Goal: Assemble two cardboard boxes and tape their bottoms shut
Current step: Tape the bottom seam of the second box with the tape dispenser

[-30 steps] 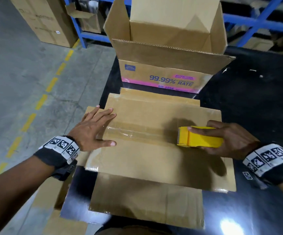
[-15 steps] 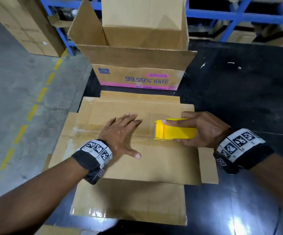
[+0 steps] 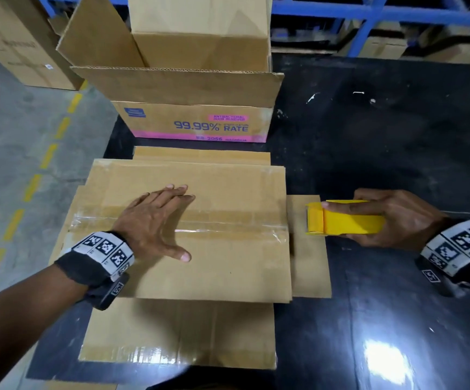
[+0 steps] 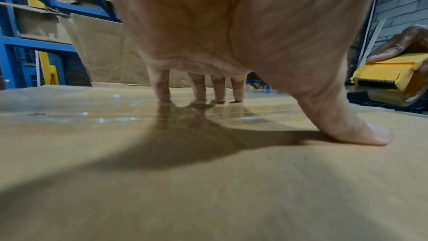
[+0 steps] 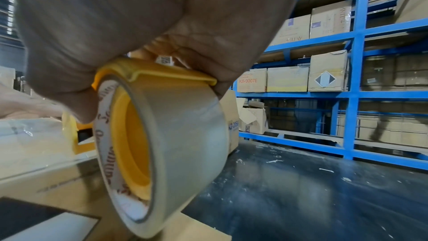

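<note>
Left hand point(image 3: 155, 220) lies flat, fingers straight and spread, pressing the upturned bottom of the near box point(image 3: 228, 271) across its tape strip point(image 3: 228, 223). Right hand point(image 3: 397, 218) has its grip curled round the yellow tape dispenser point(image 3: 343, 218), held just past the box's right edge, above a protruding flap point(image 3: 309, 266). Bare black tabletop point(image 3: 397, 136) lies beyond that grip. The second box point(image 3: 194, 88) stands open behind. Only the right wrist view shows the tape roll point(image 5: 185, 144); the left wrist view shows fingertips point(image 4: 162, 96) touching cardboard.
</note>
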`<action>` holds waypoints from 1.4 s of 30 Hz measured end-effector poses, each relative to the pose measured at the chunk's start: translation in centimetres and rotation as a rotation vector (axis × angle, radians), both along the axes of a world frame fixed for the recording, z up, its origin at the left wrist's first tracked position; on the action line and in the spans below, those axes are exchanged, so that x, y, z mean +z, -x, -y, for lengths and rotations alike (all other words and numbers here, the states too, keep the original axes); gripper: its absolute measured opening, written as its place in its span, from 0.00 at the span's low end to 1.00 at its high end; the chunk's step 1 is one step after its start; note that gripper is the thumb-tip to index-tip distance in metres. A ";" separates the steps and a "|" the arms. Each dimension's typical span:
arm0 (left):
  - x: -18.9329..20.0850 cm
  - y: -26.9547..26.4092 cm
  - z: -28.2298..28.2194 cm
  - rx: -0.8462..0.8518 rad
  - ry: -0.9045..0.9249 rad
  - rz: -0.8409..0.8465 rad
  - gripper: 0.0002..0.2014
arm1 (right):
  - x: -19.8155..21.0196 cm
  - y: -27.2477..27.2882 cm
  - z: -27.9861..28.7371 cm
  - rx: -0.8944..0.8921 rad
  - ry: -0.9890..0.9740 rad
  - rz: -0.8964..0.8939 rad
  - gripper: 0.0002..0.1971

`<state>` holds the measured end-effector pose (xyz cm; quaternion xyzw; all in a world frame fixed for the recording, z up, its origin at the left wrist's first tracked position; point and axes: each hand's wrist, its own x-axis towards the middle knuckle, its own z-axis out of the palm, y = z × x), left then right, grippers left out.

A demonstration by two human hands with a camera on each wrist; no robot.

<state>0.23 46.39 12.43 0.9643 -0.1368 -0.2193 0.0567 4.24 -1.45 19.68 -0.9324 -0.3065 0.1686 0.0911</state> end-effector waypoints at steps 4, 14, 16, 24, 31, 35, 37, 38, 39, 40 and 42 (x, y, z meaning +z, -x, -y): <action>0.1 0.1 0.1 0.002 0.019 0.011 0.69 | -0.9 -0.1 1.6 -0.001 0.011 -0.017 0.42; 0.1 0.6 0.3 0.045 0.110 -0.056 0.67 | -7.5 -0.5 0.8 0.054 0.097 0.006 0.41; 0.5 0.8 1.0 0.087 0.137 -0.130 0.66 | -8.3 -0.7 0.5 0.041 0.096 0.026 0.41; 1.4 3.8 15.7 -0.096 0.244 -0.023 0.54 | -9.3 -1.4 -1.3 0.088 0.181 -0.059 0.39; -1.9 4.2 17.8 -0.105 0.048 -0.089 0.56 | -8.8 -1.2 -1.8 0.017 0.191 -0.069 0.38; -1.6 4.5 17.8 -0.101 0.054 -0.111 0.56 | -9.7 0.8 0.3 0.014 0.374 -0.115 0.27; -1.6 4.4 17.6 -0.097 0.083 -0.104 0.56 | -8.9 2.4 2.0 -0.174 0.289 -0.174 0.25; -1.6 4.1 17.6 -0.076 0.099 -0.084 0.57 | -8.1 2.3 2.3 -0.245 0.191 -0.168 0.28; -1.7 4.1 17.7 -0.068 0.113 -0.082 0.57 | -6.9 2.4 2.2 -0.305 0.078 -0.172 0.32; -1.4 4.3 17.9 -0.068 0.122 -0.088 0.57 | -6.0 2.1 2.0 -0.371 -0.049 -0.136 0.35; -1.2 4.3 18.1 -0.035 0.156 -0.066 0.55 | -4.3 2.1 0.6 -0.473 -0.225 -0.043 0.36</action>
